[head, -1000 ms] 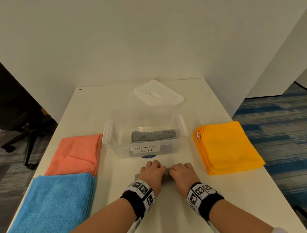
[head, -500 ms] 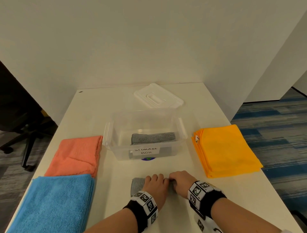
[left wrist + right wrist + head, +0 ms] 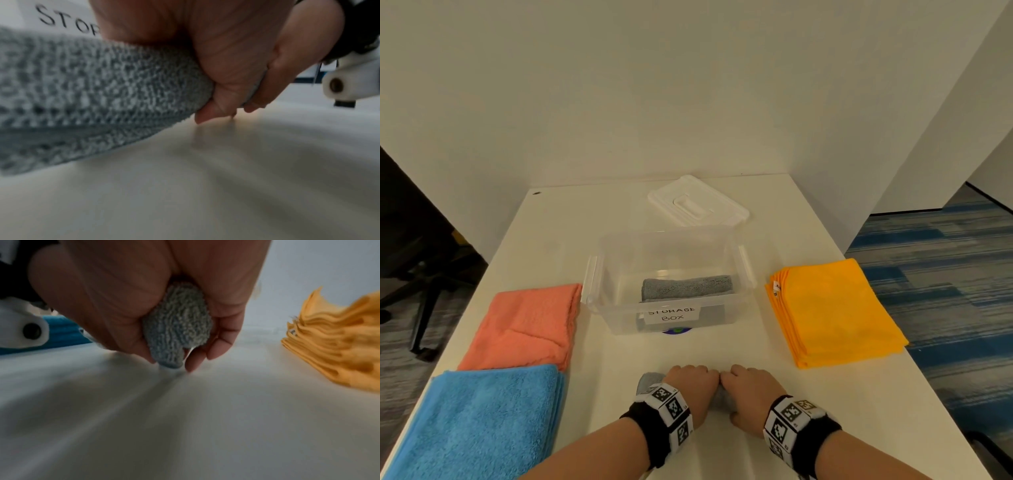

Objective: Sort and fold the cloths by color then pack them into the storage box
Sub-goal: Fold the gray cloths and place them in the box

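A rolled grey cloth (image 3: 650,381) (image 3: 86,91) (image 3: 179,324) lies on the white table (image 3: 739,342) near its front edge. My left hand (image 3: 690,385) grips its left part, fingers curled over the top and thumb (image 3: 213,107) underneath. My right hand (image 3: 748,387) grips its right end, fingers (image 3: 222,337) and thumb wrapped round it. The hands touch side by side. The clear storage box (image 3: 667,277), labelled, stands open behind them with another rolled grey cloth (image 3: 686,286) inside.
Orange cloths (image 3: 530,329) and blue cloths (image 3: 479,421) are stacked at the left, yellow cloths (image 3: 832,311) (image 3: 337,344) at the right. The white box lid (image 3: 697,202) lies behind the box. A wall closes the far side; a dark chair (image 3: 417,257) stands left.
Both hands have drawn back toward me along the table, rolling the grey cloth tighter; less of the cloth shows beyond the left hand now.
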### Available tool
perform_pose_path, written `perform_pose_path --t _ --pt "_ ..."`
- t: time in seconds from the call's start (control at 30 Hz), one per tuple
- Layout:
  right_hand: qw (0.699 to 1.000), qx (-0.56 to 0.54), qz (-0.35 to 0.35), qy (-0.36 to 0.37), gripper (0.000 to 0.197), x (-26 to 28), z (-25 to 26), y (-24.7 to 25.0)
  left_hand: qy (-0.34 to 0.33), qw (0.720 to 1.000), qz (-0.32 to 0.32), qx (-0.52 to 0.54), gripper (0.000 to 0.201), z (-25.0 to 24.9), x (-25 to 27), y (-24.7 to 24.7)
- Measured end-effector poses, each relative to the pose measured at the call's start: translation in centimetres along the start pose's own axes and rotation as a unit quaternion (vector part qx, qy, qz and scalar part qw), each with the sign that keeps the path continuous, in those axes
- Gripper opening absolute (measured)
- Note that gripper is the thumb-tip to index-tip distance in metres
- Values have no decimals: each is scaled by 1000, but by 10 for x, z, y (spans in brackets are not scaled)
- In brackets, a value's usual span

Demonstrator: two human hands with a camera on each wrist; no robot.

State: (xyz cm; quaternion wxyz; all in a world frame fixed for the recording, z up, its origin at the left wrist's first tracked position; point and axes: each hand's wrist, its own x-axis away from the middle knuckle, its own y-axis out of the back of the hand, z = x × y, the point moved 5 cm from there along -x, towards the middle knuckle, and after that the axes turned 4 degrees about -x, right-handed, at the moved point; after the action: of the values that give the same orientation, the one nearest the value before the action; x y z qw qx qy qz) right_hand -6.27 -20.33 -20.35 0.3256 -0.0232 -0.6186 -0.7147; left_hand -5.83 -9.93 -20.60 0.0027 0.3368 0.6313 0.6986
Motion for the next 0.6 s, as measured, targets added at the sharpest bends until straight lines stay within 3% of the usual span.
perform_pose_path --t 0.13,0.27,0.37,0.5,0.6 --pt "997 -37 -48 54 23 4 10 42 4 998 -60 12 22 13 16 42" --pt "983 -59 -129 119 28 14 27 103 -3 984 -174 -38 24 28 35 105" --pt "971 -59 -186 139 27 13 31 142 19 976 -197 -87 17 41 39 142" --pt "967 -2 -228 114 30 -6 27 174 38 967 -206 -145 20 57 29 177" --pt "961 4 -273 46 38 -24 11 189 52 968 -202 -137 13 74 12 195"
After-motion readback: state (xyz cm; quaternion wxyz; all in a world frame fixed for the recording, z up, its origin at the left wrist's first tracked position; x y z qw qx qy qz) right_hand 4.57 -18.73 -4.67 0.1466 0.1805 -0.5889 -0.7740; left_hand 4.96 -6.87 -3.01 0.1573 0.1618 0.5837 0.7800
